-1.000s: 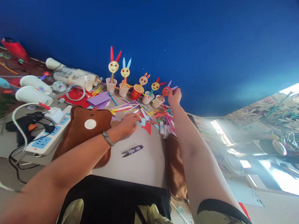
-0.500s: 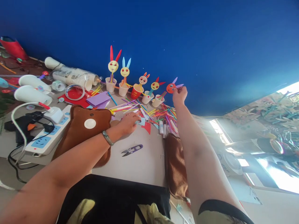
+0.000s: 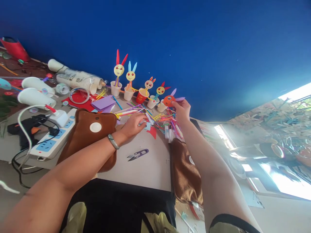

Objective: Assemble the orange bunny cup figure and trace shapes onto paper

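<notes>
My right hand (image 3: 181, 109) pinches an orange paper rabbit head with purple ears (image 3: 169, 99) just above the white cup (image 3: 161, 105) at the right end of a row of cups. Several other cups (image 3: 128, 93) along the blue wall hold paper rabbit figures on sticks. My left hand (image 3: 133, 124) rests with fingers curled on the table among coloured paper strips (image 3: 155, 118) and paper scraps, a bracelet on its wrist. Small purple snips (image 3: 137, 154) lie on the table near my left forearm.
A brown plush pad (image 3: 89, 132) lies under my left arm, another (image 3: 185, 171) under my right. At the left are a white power strip (image 3: 52, 141), a glue gun (image 3: 26, 124), stacked paper cups (image 3: 80, 82), a tape ring (image 3: 78, 95) and purple paper (image 3: 103, 103).
My right hand, which had lifted the orange rabbit head up and to the right, has brought it back down and left to the last white cup. My left hand stayed in place.
</notes>
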Tool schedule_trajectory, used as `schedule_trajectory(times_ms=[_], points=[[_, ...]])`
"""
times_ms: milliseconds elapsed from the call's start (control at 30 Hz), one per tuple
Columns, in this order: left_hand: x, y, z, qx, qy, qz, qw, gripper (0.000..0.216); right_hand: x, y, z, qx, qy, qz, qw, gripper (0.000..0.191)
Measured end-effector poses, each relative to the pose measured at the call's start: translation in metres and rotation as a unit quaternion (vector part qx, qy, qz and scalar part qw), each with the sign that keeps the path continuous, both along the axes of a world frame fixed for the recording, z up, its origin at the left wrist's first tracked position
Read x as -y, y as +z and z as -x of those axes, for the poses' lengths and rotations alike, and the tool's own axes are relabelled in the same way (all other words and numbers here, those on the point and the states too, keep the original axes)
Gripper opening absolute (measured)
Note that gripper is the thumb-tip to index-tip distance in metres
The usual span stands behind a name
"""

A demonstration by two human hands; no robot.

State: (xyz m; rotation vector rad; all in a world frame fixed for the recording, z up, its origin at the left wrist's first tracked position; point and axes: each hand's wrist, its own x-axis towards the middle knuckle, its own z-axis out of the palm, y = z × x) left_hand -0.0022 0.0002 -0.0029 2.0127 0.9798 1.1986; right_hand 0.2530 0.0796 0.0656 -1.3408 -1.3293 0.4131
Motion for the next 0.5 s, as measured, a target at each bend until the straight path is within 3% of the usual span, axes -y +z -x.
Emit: schedule_trajectory(times_ms=[67, 133, 233, 400, 500], points=[[0.0, 0.006, 0.0, 0.093, -0.055, 0.102, 0.989, 0.027, 0.034, -0.003, 0.017, 0.078, 0.028, -0.062, 0.995, 0.016], [0.001, 0.012, 0.0, 0.162, -0.101, 0.21, 0.959, 0.031, 0.068, -0.005, 0.028, 0.194, 0.074, -0.131, 0.969, 0.011], [0.003, 0.02, 0.002, 0.231, -0.146, 0.308, 0.911, 0.037, 0.105, -0.011, 0.034, 0.389, 0.146, -0.22, 0.882, 0.005], [0.009, 0.025, 0.003, 0.299, -0.206, 0.36, 0.859, 0.047, 0.129, -0.019, 0.03, 0.539, 0.156, -0.393, 0.728, 0.014], [0.011, 0.025, 0.003, 0.293, -0.227, 0.348, 0.861, 0.041, 0.133, -0.02, 0.031, 0.549, 0.155, -0.435, 0.697, 0.018]])
